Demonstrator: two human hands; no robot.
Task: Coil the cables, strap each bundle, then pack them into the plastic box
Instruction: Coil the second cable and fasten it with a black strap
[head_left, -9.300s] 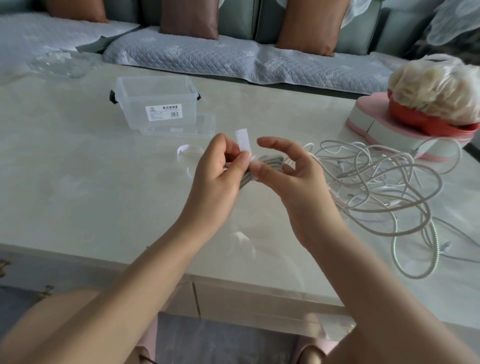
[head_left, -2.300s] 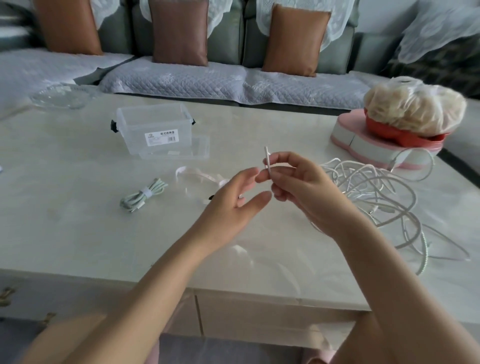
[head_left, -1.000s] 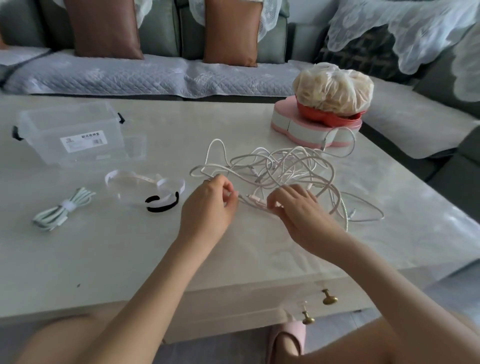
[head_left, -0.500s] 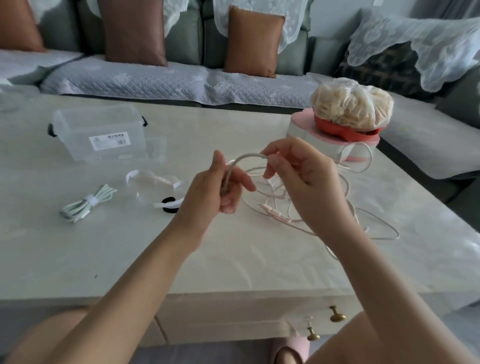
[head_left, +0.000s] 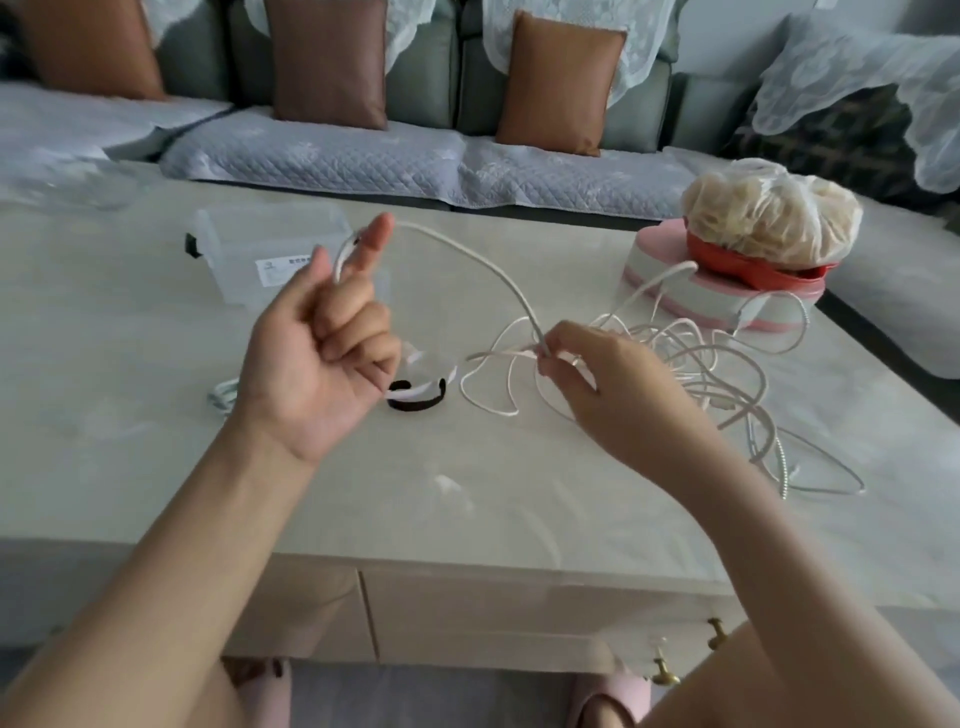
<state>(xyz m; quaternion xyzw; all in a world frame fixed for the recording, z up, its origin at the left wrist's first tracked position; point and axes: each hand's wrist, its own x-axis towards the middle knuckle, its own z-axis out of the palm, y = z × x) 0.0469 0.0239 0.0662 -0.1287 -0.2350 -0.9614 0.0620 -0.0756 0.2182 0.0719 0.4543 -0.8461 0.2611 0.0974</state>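
Location: home, living rm. Ref. points for you to check:

1. Sofa (head_left: 431, 62), grey-green back, runs along the far side and round the right corner.
2. Brown cushions (head_left: 327, 57) stand against the backrest. Lace throws (head_left: 852, 67) drape over it, and quilted covers (head_left: 363, 156) lie on the seats.
3. The low pale table (head_left: 130, 364) in front of you has drawers w/ brass knobs (head_left: 717, 631).
4. Pink slippers (head_left: 613, 701) are on the floor below the near edge.
5. A knotted plastic bag (head_left: 769, 218) w/ pale contents sits on a pink tin (head_left: 670, 260), right rear of the table.
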